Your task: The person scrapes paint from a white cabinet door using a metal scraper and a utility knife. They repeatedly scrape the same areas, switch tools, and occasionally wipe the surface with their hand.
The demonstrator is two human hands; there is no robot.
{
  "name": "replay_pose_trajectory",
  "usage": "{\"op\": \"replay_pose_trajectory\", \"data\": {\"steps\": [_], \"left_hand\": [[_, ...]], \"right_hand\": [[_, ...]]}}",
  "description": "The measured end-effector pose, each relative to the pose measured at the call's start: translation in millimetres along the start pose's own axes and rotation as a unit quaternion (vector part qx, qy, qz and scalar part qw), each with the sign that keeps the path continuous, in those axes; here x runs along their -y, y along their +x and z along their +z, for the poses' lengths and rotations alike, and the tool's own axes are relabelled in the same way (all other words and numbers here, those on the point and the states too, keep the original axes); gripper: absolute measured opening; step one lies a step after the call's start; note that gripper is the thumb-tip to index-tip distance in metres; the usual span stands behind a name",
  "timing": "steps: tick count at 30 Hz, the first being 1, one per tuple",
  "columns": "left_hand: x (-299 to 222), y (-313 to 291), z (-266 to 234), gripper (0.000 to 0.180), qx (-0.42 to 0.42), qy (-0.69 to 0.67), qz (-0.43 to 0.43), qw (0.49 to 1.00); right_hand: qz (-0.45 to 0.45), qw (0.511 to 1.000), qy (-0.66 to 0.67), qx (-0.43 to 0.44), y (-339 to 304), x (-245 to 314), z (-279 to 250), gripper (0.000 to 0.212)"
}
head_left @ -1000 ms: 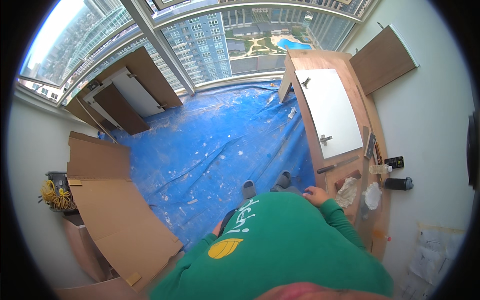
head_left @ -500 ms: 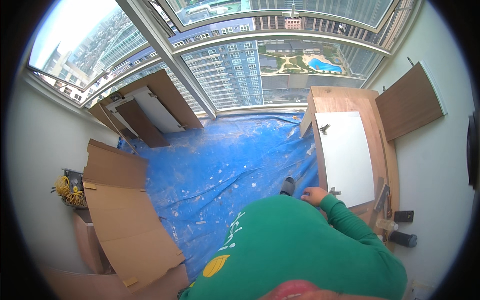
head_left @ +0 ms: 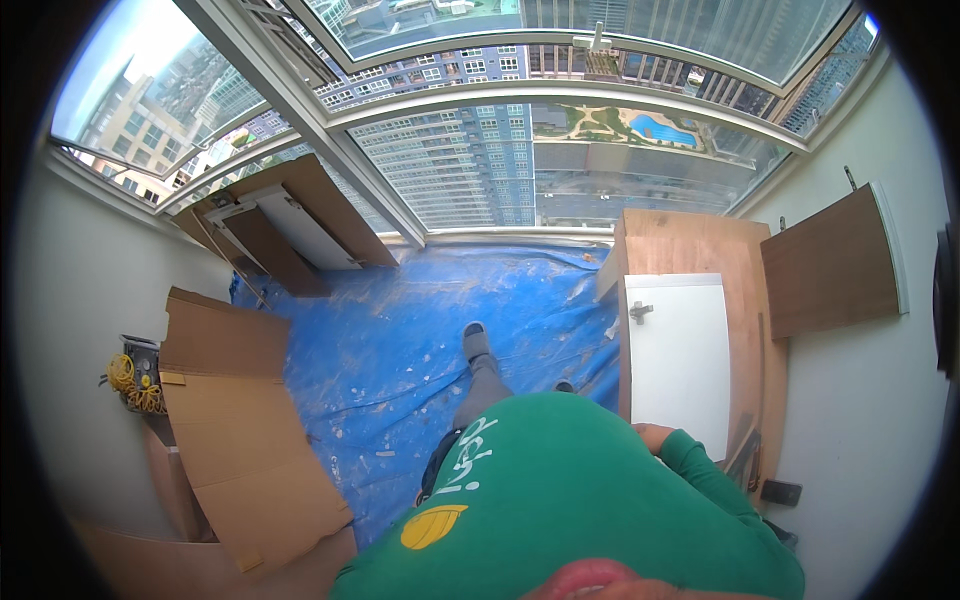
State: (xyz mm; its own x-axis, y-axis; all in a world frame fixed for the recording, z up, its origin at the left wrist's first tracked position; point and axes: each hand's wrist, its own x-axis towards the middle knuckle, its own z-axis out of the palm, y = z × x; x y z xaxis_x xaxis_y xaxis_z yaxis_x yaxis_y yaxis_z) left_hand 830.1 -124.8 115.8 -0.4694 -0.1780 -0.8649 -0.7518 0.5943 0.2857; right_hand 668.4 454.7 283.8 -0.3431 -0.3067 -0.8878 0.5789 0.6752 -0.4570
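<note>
My right hand shows only in part at the lower right, beside the near left edge of a white cabinet door panel. The front of my green shirt covers its fingers, so what they hold, if anything, is hidden. The panel lies flat on a brown wooden cabinet carcass. A metal hinge is fixed near the panel's far left corner. My left hand is out of sight.
Blue sheeting with creases and debris covers the floor. Folded cardboard stands at left, near a toolbox with yellow cord. Boards lean by the windows. A brown panel rests against the right wall; a black phone lies below.
One slippered foot has come forward onto the sheeting. My right hand has drawn in against my body, its fingers now hidden. The view has shifted, and the panel's nearer hinge no longer shows.
</note>
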Motion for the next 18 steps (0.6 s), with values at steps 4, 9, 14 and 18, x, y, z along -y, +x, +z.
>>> {"op": "replay_pose_trajectory", "data": {"steps": [4, 9, 14, 18], "left_hand": [[-37, 43, -36, 0.04, 0.013, 0.02, 0.006, 1.0], [-104, 119, -94, 0.04, 0.039, 0.046, 0.03, 0.998], [-167, 187, -149, 0.04, 0.078, 0.066, 0.046, 0.994], [-207, 222, -198, 0.041, 0.12, 0.114, 0.057, 0.985]], "right_hand": [[0.075, 0.997, -0.014, 0.006, -25, 19, -15, 0.045], [0.048, 0.994, -0.092, -0.034, 59, -97, 4, 0.047], [0.096, 0.993, -0.055, -0.048, 100, -27, -11, 0.044], [0.133, 0.988, 0.026, -0.07, 82, 88, -33, 0.042]]}}
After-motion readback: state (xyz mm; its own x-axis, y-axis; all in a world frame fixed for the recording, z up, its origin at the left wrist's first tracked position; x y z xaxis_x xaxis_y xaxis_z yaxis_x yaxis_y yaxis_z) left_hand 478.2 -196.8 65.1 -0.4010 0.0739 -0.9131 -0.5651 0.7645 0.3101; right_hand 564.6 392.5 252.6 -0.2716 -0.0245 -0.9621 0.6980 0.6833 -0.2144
